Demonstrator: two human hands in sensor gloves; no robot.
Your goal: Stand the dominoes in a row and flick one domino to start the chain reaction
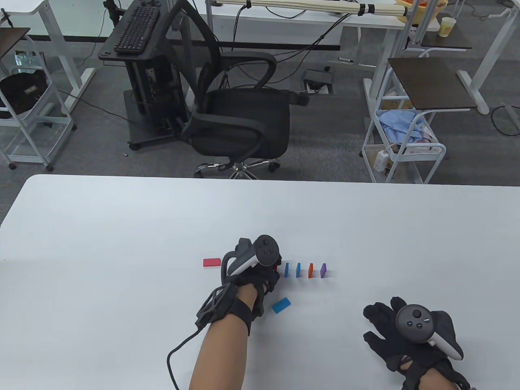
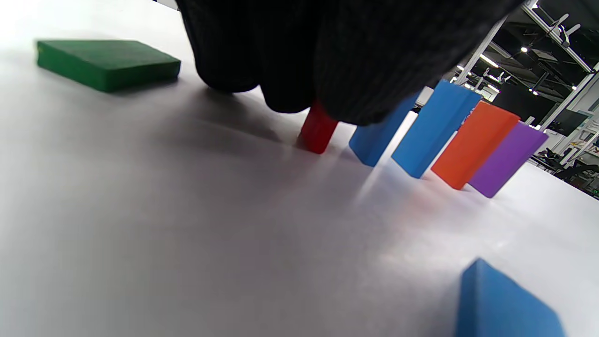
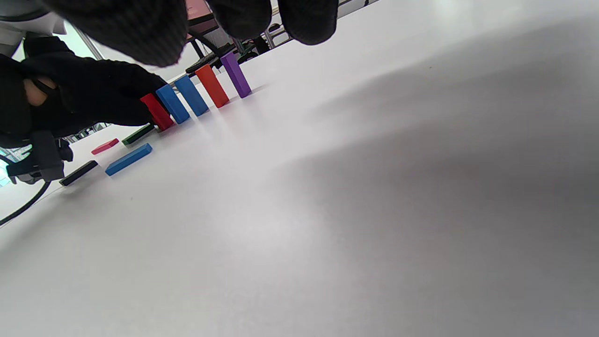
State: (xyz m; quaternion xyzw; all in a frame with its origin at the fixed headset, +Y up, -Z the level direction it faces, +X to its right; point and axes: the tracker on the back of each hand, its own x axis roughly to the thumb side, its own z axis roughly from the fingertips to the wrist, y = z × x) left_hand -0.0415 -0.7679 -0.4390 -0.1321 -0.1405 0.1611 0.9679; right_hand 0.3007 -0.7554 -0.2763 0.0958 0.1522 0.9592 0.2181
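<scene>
Four dominoes stand in a row on the white table [image 1: 122,243]: two blue [image 1: 287,269] [image 1: 298,269], one orange [image 1: 310,270] and one purple [image 1: 323,270]. At the row's left end my left hand [image 1: 273,273] pinches a red domino [image 2: 318,131] upright, its foot on the table. The glove hides its top. In the right wrist view the row reads red [image 3: 157,111], blue [image 3: 172,104], blue [image 3: 191,95], orange [image 3: 212,85], purple [image 3: 235,75]. My right hand [image 1: 386,325] lies flat with spread fingers at the front right, well apart from the row.
Loose dominoes lie flat around the left hand: a pink-red one [image 1: 211,263] to its left, a blue one [image 1: 281,305] in front of the row, a green one [image 2: 107,63] and a black one [image 3: 78,172]. A glove cable [image 1: 174,357] trails at the front.
</scene>
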